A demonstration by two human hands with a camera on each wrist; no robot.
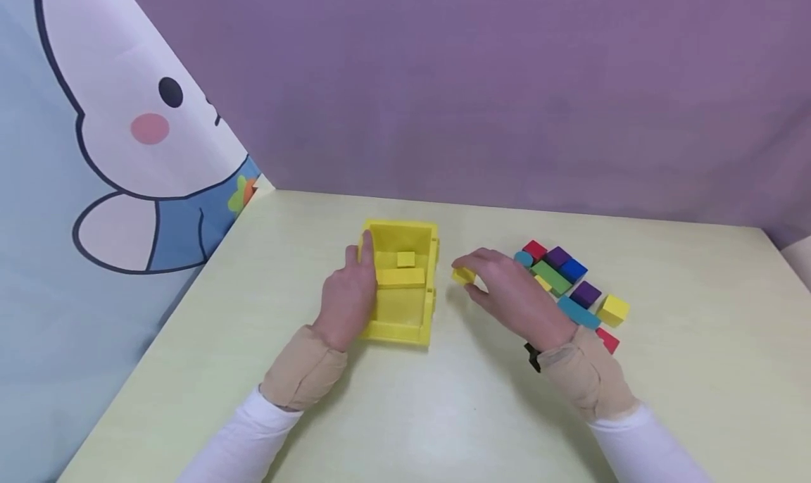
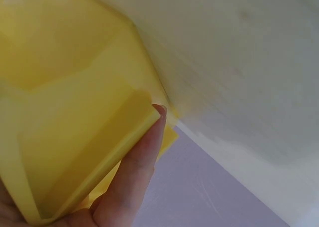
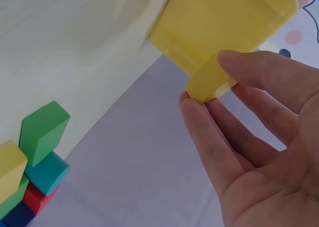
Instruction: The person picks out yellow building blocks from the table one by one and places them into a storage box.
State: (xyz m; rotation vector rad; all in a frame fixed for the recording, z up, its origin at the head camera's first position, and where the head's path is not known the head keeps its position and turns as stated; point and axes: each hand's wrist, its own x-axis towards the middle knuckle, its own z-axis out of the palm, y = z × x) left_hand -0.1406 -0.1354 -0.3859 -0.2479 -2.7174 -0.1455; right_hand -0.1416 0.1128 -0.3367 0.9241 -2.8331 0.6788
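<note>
A yellow plastic box (image 1: 394,333) stands on the table, its inside facing up in the head view. Inside it are a small yellow block (image 1: 405,259) and a long yellow block (image 1: 400,278). My left hand (image 1: 345,300) grips the box's left side, and in the left wrist view a finger (image 2: 134,179) lies along its edge with the tip at the rim. Between thumb and fingertips, my right hand (image 1: 516,296) pinches another yellow block (image 3: 212,80), just right of the box. In the right wrist view this block overlaps the box.
Right of my right hand lies a group of coloured blocks, with a green block (image 1: 551,277), a blue block (image 1: 573,270), a teal block (image 1: 579,312) and a yellow cube (image 1: 613,310). A purple backdrop (image 1: 507,103) rises behind the table (image 1: 405,412).
</note>
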